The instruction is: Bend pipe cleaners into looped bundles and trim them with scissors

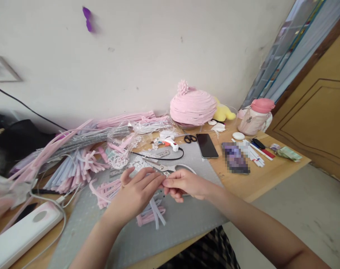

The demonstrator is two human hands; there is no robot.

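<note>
My left hand (140,190) and my right hand (185,183) meet over the grey cutting mat (187,220). The right thumb and forefinger pinch at the left fingertips, and whatever they hold is hidden. The left fingers are pressed together, with the thumb out of sight. Just behind the hands lie scissors (184,167) with grey handles, partly covered. Below them is a small bundle of pink and pale blue pipe cleaners (151,215); I cannot tell whether any strand reaches the fingers. More folded pink pipe cleaners (105,194) lie left of the left hand.
A white glue gun (171,144), black scissors (190,139) and a phone (207,145) lie behind. A pink wound dome (194,106) stands against the wall. At right is a pink-lidded bottle (255,116). Pipe cleaner bunches (74,172) and a white power bank (27,231) crowd the left.
</note>
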